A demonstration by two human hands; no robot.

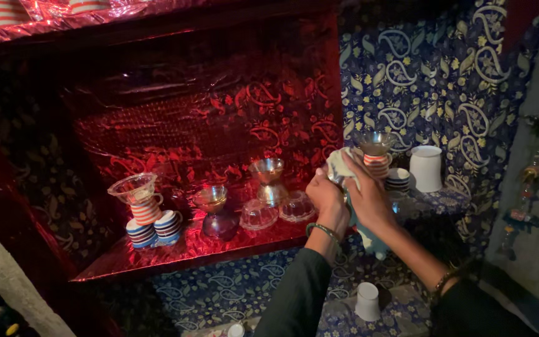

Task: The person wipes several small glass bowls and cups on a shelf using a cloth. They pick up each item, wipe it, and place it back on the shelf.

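Closest in, below the hands, a small white cup [367, 301] is seen standing upside down on the blue patterned cloth [219, 290]; nothing can be held in it as it sits. Up at the middle, the left hand [327, 198] and right hand [367, 198] are brought together, both closed on a pale cloth [342, 165] that is bunched around something; what is wrapped inside cannot be told. The cloth is judged soft, light and easy to grip anywhere; a firm two-handed pinch is suited.

Just beyond the right hand, a glass bowl [375, 143] is balanced on striped cups [397, 180], judged fragile and slippery, best taken by the base. Further right a white container [426, 168] is stood inverted. Left of the hands, upturned glass bowls [278, 211] and stacked glasses [269, 181] are ranged on the red foil shelf [188, 249], all seemingly empty
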